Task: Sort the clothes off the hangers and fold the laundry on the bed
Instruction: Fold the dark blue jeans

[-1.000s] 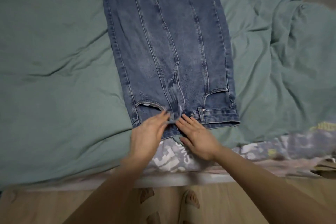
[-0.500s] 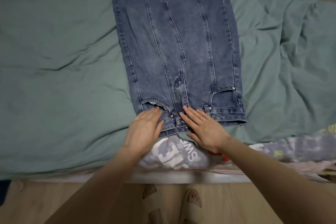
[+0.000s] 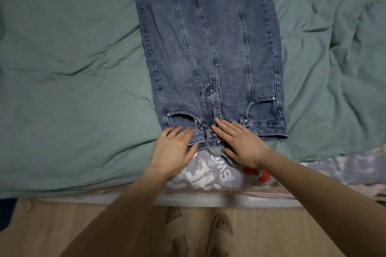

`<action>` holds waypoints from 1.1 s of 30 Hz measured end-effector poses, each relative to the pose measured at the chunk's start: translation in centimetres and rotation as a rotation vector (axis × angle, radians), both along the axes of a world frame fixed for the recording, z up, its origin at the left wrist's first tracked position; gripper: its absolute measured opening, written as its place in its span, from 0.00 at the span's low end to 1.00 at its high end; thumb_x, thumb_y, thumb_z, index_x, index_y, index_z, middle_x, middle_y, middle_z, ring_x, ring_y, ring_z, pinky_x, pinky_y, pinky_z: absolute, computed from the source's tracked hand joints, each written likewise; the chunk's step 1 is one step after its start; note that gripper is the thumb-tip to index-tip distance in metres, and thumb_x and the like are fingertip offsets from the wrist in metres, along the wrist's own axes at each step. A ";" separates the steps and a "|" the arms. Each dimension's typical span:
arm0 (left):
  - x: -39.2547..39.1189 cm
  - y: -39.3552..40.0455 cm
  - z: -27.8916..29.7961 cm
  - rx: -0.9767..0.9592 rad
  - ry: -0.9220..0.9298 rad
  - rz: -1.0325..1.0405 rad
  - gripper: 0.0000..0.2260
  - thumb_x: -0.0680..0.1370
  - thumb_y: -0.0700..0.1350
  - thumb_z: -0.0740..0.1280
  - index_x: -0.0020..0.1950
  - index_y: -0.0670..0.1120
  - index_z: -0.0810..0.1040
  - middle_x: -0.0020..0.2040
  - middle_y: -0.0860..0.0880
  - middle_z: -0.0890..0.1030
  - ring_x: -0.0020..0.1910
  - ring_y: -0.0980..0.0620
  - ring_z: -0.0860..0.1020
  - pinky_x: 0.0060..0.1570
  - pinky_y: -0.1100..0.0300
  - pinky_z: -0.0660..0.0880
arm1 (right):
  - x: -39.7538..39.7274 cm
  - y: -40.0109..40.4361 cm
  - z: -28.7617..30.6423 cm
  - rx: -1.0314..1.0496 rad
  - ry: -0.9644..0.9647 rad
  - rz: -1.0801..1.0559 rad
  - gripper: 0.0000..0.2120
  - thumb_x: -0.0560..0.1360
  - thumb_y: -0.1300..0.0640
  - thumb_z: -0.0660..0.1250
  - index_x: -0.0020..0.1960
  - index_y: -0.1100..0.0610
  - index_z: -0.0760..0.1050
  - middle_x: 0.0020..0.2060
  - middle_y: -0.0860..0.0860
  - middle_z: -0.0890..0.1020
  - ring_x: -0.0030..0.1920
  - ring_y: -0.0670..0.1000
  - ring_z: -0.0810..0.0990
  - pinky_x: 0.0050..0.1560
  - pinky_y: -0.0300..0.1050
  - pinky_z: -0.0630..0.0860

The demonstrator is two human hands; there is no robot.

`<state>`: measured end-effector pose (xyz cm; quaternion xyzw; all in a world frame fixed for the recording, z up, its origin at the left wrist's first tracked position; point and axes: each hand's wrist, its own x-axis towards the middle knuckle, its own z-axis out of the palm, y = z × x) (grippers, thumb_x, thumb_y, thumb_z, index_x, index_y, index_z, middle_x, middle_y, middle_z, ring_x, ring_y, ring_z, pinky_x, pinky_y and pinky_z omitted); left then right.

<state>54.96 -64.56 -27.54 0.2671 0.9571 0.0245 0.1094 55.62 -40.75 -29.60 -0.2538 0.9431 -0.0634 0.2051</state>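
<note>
Flat, straight fingers [image 3: 181, 131] of the left hand [image 3: 171, 150] and right hand [image 3: 240, 144] press the jeans [image 3: 208, 48] waistband, gripping nothing; the jeans lie spread on the bed [image 3: 62, 69]. Uneven smoothing could wrinkle the denim before folding

Bare forearms [image 3: 117, 210], open-toed slippers [image 3: 224, 225]

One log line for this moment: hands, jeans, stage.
left hand: flat on waistband | right hand: flat on waistband | blue denim jeans: spread flat on green bedsheet | stage: unfolded

Jeans [image 3: 211, 48] flat on bed [image 3: 69, 73], printed cloth [image 3: 204, 175] at near edge.
</note>
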 end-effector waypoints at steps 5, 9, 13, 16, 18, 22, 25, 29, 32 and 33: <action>-2.6 -0.9 -0.5 -0.120 -0.170 0.049 0.35 0.76 0.68 0.35 0.79 0.50 0.45 0.78 0.53 0.44 0.78 0.50 0.42 0.75 0.43 0.39 | 0.3 0.0 -0.2 0.012 0.013 -0.013 0.35 0.75 0.37 0.38 0.79 0.50 0.42 0.77 0.48 0.43 0.77 0.48 0.41 0.75 0.44 0.36; -3.2 -0.9 -0.8 -0.217 -0.275 0.072 0.42 0.72 0.74 0.36 0.79 0.51 0.40 0.79 0.53 0.43 0.78 0.49 0.39 0.73 0.41 0.36 | -0.2 0.5 0.2 0.028 0.020 0.035 0.33 0.77 0.38 0.40 0.79 0.50 0.44 0.77 0.48 0.45 0.78 0.49 0.45 0.75 0.44 0.38; -0.9 -0.8 -0.1 -0.208 -0.086 -0.128 0.44 0.75 0.69 0.55 0.78 0.49 0.34 0.79 0.46 0.39 0.77 0.47 0.37 0.75 0.45 0.36 | -0.6 1.4 1.0 0.070 0.058 0.114 0.30 0.80 0.50 0.52 0.79 0.49 0.45 0.77 0.48 0.47 0.78 0.53 0.45 0.75 0.53 0.39; -1.0 0.6 -0.7 -0.190 -0.044 -0.141 0.44 0.77 0.64 0.59 0.78 0.48 0.33 0.78 0.44 0.35 0.76 0.44 0.34 0.75 0.46 0.37 | -1.2 1.3 1.1 0.162 0.063 0.149 0.35 0.80 0.61 0.55 0.78 0.47 0.36 0.76 0.49 0.37 0.76 0.59 0.38 0.75 0.61 0.40; -1.9 1.7 -1.4 -0.204 -0.058 -0.153 0.43 0.78 0.60 0.61 0.78 0.49 0.33 0.77 0.44 0.33 0.76 0.43 0.33 0.75 0.44 0.37 | -1.5 1.3 1.4 0.173 0.093 0.117 0.36 0.80 0.64 0.53 0.77 0.47 0.34 0.76 0.51 0.35 0.76 0.61 0.36 0.75 0.59 0.43; -3.4 2.3 -2.2 -0.145 -0.313 -0.086 0.40 0.79 0.40 0.60 0.77 0.54 0.32 0.77 0.48 0.31 0.76 0.43 0.33 0.75 0.42 0.38 | -1.6 2.3 1.8 0.100 0.068 -0.051 0.38 0.78 0.69 0.51 0.77 0.48 0.33 0.77 0.53 0.38 0.77 0.55 0.37 0.76 0.48 0.46; -4.0 2.6 -1.1 -0.142 -0.551 -0.050 0.46 0.73 0.26 0.57 0.76 0.57 0.33 0.76 0.50 0.30 0.76 0.43 0.34 0.75 0.44 0.41 | -1.5 3.1 2.5 0.058 -0.059 -0.137 0.40 0.75 0.74 0.51 0.78 0.50 0.39 0.78 0.51 0.41 0.77 0.48 0.41 0.75 0.42 0.53; -4.8 2.4 1.5 -0.240 -0.716 -0.133 0.50 0.71 0.26 0.63 0.77 0.58 0.34 0.77 0.52 0.33 0.78 0.45 0.46 0.75 0.46 0.55 | -1.9 3.1 5.0 0.179 -0.202 -0.134 0.41 0.72 0.76 0.53 0.79 0.51 0.46 0.78 0.50 0.48 0.76 0.51 0.58 0.70 0.44 0.62; -4.7 1.8 3.7 -0.242 -0.675 -0.157 0.44 0.75 0.32 0.63 0.78 0.60 0.40 0.80 0.51 0.48 0.75 0.47 0.60 0.72 0.51 0.61 | -2.5 2.5 8.2 0.274 -0.216 -0.151 0.30 0.75 0.71 0.56 0.75 0.54 0.61 0.70 0.59 0.68 0.66 0.59 0.72 0.62 0.48 0.69; -4.6 1.6 4.6 -0.226 -0.636 -0.159 0.41 0.76 0.34 0.62 0.78 0.60 0.42 0.79 0.49 0.55 0.74 0.46 0.63 0.71 0.52 0.62 | -2.6 2.2 9.3 0.281 -0.202 -0.163 0.26 0.76 0.69 0.57 0.72 0.55 0.65 0.66 0.59 0.73 0.63 0.60 0.73 0.60 0.48 0.70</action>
